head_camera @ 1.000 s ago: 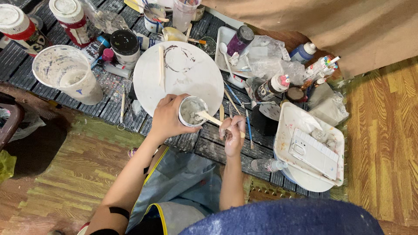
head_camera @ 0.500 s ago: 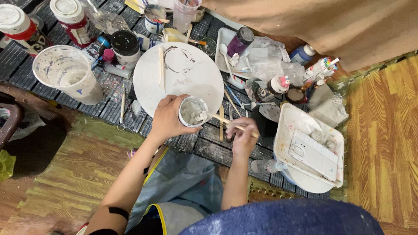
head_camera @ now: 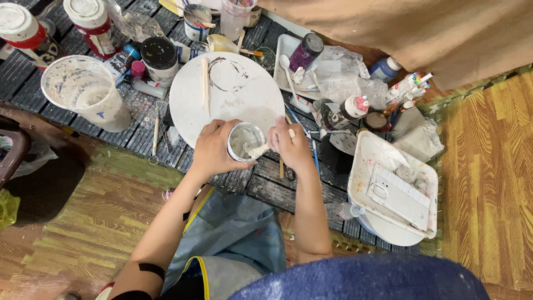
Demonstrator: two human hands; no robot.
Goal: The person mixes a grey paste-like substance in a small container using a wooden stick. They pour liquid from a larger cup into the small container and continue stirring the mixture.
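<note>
Left hand: I see my left hand (head_camera: 214,151) wrapped around a small white cup (head_camera: 245,141), fingers curled tight on its side, thumb toward me.
Cup: it sits just past my left fingertips, mouth up, with pale paste inside; it is held over the near edge of the round white board (head_camera: 222,94).
Right hand: my right hand (head_camera: 291,145) is pinched shut on a wooden stick (head_camera: 260,149), the fingers narrow around its upper end.
Stick: its lower end, coated in pale paste, dips into the cup, so the tip lies between my two sets of fingers.
Beyond the fingers: the round white board, marked with dark ring stains, carries a second flat wooden stick (head_camera: 205,83) lying on it.
Left of my left fingers: a large paint-spattered bucket (head_camera: 86,91) and a black-lidded jar (head_camera: 159,57), well apart from the cup.
Right of my right fingers: thin brushes (head_camera: 315,151) lie just beside the knuckles; farther out is a white tray (head_camera: 372,153) holding a flat ribbed white piece (head_camera: 401,197).
Under the hands: a dark slatted mat (head_camera: 277,191), with my blue apron (head_camera: 233,233) nearer to me.
</note>
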